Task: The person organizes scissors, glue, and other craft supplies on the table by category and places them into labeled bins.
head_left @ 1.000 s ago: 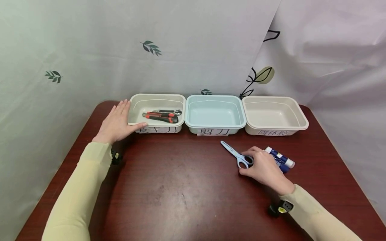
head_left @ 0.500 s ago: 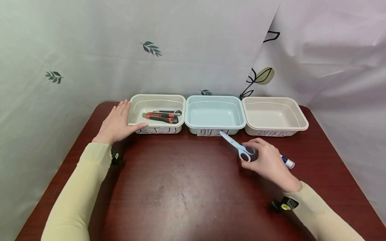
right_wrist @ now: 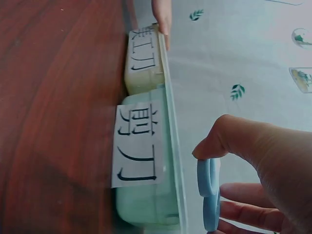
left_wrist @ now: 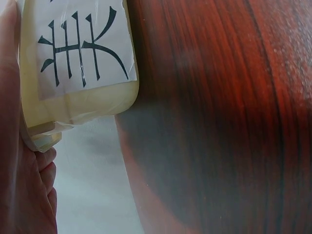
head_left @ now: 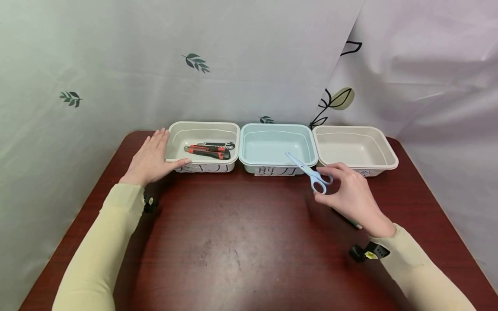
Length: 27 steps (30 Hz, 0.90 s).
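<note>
Pinching the scissors (head_left: pixel 310 173) by their handle loops, the right hand (head_left: pixel 352 196) hovers at the blue tray's (head_left: pixel 249 160) front rim — blades pointing over its basin.

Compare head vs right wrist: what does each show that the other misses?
Head only: the utility knives in the left tray, the empty right tray, the scissor blades over the middle tray, and the left hand whole.
Right wrist only: the scissors' handle loops edge-on.
Both: the right hand pinching the scissors, and the tray labels.
</note>
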Motion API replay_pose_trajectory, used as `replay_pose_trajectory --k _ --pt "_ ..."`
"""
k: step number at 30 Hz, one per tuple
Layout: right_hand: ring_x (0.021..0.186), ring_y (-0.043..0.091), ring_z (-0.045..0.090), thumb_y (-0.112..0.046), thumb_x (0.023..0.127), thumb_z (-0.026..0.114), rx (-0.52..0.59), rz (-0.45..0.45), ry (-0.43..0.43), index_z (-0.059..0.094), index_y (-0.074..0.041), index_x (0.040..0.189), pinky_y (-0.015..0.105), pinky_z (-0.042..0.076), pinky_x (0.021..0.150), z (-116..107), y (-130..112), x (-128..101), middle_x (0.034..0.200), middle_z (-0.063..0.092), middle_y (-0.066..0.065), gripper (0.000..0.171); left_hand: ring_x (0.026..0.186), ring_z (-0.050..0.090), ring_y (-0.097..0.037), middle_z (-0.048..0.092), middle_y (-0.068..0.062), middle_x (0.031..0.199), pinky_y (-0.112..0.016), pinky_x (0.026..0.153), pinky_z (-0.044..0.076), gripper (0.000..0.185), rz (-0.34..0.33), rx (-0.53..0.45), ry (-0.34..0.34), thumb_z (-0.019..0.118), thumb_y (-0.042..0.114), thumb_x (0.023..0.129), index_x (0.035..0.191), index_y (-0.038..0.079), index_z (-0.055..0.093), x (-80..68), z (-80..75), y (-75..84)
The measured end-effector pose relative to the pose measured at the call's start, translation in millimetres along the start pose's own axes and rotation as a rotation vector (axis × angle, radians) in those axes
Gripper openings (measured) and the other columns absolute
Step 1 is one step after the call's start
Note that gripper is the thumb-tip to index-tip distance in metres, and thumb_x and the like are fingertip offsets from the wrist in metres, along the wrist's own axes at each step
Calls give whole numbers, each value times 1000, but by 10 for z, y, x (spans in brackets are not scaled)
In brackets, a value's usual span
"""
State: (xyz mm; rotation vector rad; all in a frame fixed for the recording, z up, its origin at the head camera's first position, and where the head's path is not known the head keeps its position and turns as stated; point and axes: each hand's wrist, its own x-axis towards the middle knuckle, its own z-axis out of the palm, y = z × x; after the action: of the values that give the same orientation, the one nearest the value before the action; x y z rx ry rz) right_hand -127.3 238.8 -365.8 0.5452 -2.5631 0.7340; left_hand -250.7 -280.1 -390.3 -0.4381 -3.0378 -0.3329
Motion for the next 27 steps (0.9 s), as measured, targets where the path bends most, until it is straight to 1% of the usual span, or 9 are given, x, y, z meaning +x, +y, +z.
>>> replay_pose_trajectory --k 5,8,14,20,23,27 --pt "84 20 64 -14 66 87 6 5 -4 77 -8 113 35 46 66 -32 -8 90 108 69 2 49 153 5 -39 8 -28 166 -48 124 1 122 -1 9 -7 54 78 87 159 -7 7 4 -3 7" --pt "85 22 64 -14 67 86 17 -1 -6 77 -8 115 35 47 67 -48 -11 165 110 69 2 49 153 5 -39 8 -27 166 -48 124 1 122 -2 13 -9 54 78 88 159 -7 7 4 -6 6" --pt "91 30 67 -12 69 86 46 -24 -3 77 -6 115 41 49 72 -71 3 367 112 69 6 48 153 6 -40 9 -28 165 -48 124 1 121 0 10 -6 55 78 88 159 -8 8 4 -10 7" --pt "97 33 67 -13 69 88 61 -8 -24 75 -3 118 49 52 80 -95 43 617 116 69 9 52 153 6 -39 9 -28 165 -47 124 0 121 0 6 -3 55 77 88 159 -8 8 7 -12 11" --pt "97 32 67 -15 69 88 66 9 -37 75 -4 119 47 52 81 -87 68 743 119 68 9 52 153 6 -39 10 -28 165 -48 124 1 120 1 6 1 55 77 88 159 -8 8 9 -13 13" --pt "97 33 68 -15 71 87 75 7 -60 75 -2 119 47 52 83 -42 86 890 117 67 10 51 153 6 -39 9 -28 165 -49 124 1 121 0 7 -2 54 77 88 159 -8 8 7 -14 16"
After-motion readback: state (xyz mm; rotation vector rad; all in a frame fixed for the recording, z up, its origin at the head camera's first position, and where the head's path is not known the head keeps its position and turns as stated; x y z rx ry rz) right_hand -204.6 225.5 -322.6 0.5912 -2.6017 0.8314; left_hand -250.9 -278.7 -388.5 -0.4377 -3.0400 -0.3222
